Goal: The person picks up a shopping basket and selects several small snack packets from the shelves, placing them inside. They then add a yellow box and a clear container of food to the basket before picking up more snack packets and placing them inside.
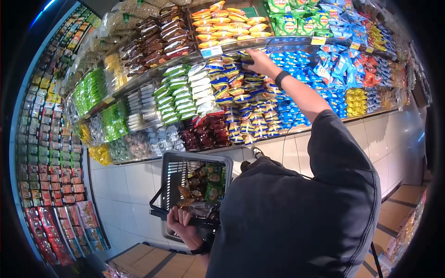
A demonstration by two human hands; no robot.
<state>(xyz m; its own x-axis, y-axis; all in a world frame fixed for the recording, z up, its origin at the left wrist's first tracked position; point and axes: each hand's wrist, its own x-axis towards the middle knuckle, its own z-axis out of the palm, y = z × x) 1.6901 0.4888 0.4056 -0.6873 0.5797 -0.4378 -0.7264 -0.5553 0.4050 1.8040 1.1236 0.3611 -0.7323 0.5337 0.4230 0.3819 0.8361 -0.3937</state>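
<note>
My right hand [260,63] reaches up to the shelf, a black band on its wrist. Its fingers lie on the blue and yellow snack packets [232,76] just under the shelf edge; whether they grip one is not visible. My left hand [182,223] is low in front of me, closed around the black handles of a grey shopping basket [172,163]. The basket holds several snack packets [206,183] in green, brown and orange. My dark shirt fills the lower right of the view.
Snack shelves cover the wall: green and white packets [181,95] to the left, blue packets [296,62] to the right, orange packets [229,23] above. A rack of small packets [46,139] stands at the far left. White tiles line the base below the shelves.
</note>
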